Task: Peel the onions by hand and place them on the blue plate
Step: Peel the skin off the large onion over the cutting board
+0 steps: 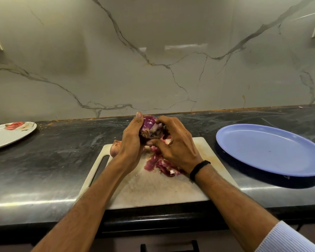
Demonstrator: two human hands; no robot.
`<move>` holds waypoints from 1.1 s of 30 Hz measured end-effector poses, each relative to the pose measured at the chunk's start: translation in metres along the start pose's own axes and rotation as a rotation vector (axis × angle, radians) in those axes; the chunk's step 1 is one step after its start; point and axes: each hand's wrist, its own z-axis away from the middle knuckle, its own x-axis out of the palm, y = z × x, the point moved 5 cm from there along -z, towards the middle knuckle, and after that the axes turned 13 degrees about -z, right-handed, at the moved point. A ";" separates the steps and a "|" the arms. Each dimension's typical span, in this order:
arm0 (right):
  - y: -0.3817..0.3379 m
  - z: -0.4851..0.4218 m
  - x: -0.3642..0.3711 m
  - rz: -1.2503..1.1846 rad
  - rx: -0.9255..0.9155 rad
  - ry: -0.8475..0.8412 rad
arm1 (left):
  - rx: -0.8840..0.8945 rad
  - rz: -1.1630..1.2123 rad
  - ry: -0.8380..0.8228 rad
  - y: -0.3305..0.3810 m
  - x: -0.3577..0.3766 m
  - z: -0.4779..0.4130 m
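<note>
Far left on the dark counter [62,142]: white plate [9,137] with red smears. At the cutting board's [153,190] left rear corner, partly hidden behind the left hand [131,142]: unpeeled onion [115,149]. Raised above the board, between both hands: purple onion [150,127], root end toward the camera, gripped in the left hand's curled fingers. Curled over its right side, thumb beneath, pinching at the skin: right hand [176,146], black band [198,169] at the wrist. Under the hands, on the board: loose purple peels [162,164]. Far right, well apart from the hands: blue plate [269,150].
</note>
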 end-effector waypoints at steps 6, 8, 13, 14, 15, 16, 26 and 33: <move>0.003 0.001 0.002 0.044 0.026 -0.039 | -0.013 -0.013 -0.014 -0.002 0.000 0.000; 0.005 0.002 0.003 0.058 0.047 -0.054 | -0.007 -0.041 -0.009 -0.002 0.000 -0.001; 0.008 0.002 0.004 0.062 0.067 -0.081 | -0.007 -0.081 0.001 -0.005 -0.001 -0.002; 0.008 0.001 0.005 0.058 0.069 -0.085 | -0.004 -0.086 0.003 -0.005 -0.001 -0.002; 0.007 0.001 0.005 0.059 0.063 -0.081 | -0.002 -0.089 0.002 -0.005 -0.001 -0.002; 0.006 0.001 0.004 0.075 0.043 -0.066 | -0.008 -0.081 -0.001 -0.005 0.000 -0.002; 0.003 0.000 0.001 0.021 0.050 0.032 | -0.055 -0.004 0.024 -0.004 0.000 -0.001; 0.004 -0.003 -0.004 0.003 0.047 0.102 | -0.005 -0.183 0.135 -0.005 -0.006 -0.004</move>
